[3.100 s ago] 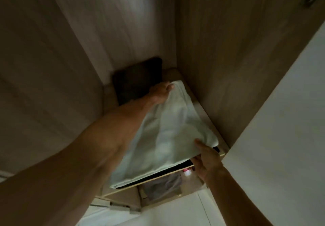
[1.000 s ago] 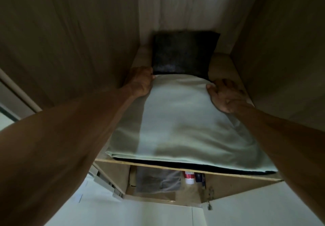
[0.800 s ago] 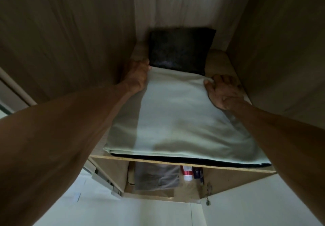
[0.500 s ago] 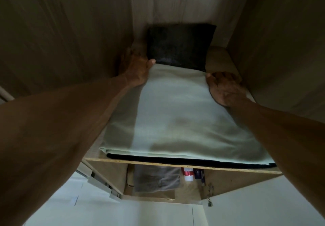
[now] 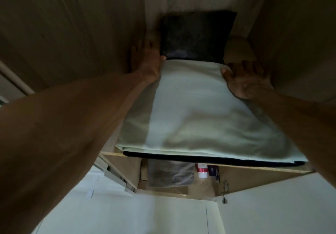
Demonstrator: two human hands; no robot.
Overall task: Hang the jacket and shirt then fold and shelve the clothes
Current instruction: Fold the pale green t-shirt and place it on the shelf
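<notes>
The left hand (image 5: 147, 59) lies flat and unclenched at the far left corner of the folded pale-green garment (image 5: 196, 110), grasping nothing; the right hand (image 5: 245, 79), fingers spread, presses on its far right corner. Between them the garment sits on a folded black piece (image 5: 209, 158) on the wardrobe shelf (image 5: 254, 169), its far edge touching a dark folded item (image 5: 196, 35) beyond the fingertips. This looks like the shelving step; next, both hands likely lift clear without dragging the stack forward.
</notes>
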